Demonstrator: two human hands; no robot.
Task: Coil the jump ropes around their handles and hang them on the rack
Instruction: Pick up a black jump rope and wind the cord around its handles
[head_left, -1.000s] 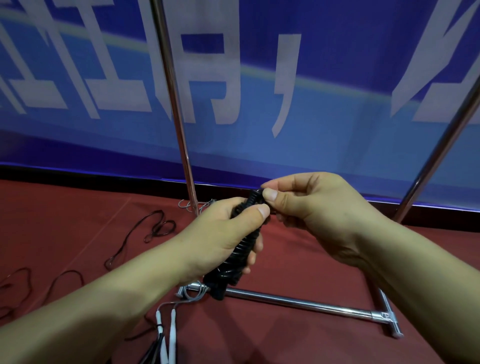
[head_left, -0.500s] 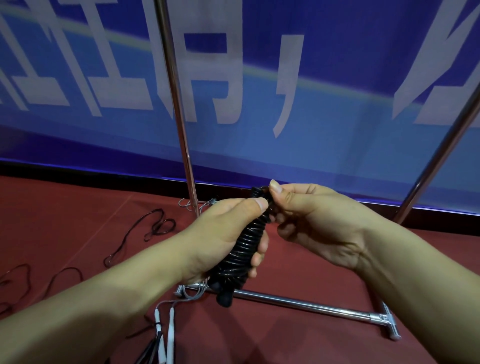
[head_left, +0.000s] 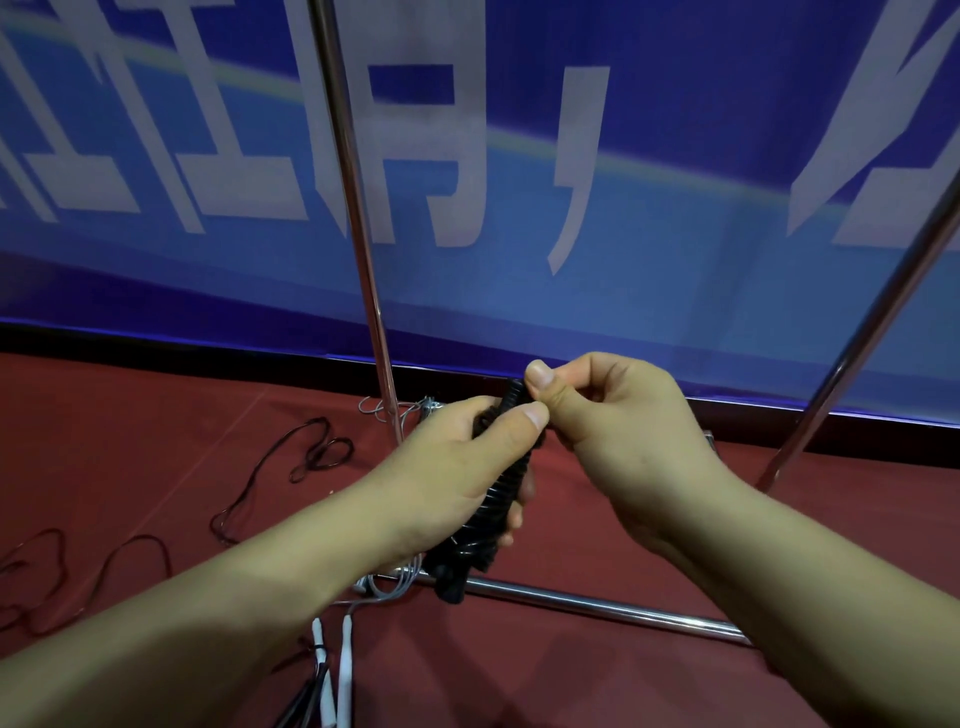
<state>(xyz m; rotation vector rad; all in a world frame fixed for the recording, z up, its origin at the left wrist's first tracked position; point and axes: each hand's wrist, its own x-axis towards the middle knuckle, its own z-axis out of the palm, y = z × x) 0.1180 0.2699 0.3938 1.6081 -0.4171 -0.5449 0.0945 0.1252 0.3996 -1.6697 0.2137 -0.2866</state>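
My left hand grips a black jump rope bundle, the cord wound in tight turns around its handles, tilted with the lower end toward the floor. My right hand pinches the bundle's top end between thumb and fingers. The rack is a chrome frame: one upright stands just behind my hands, a second slanted pole rises at the right, and a base bar lies on the floor below the bundle. The rack's top is out of view.
Loose dark ropes trail over the red floor at the left. A pair of white handles with a grey cord lies near the base bar. Metal hooks lie at the upright's foot. A blue banner covers the back wall.
Both hands stayed on the bundle. My right hand's fingers worked at the top end, shifting slightly down and then back up. The bundle barely moved.
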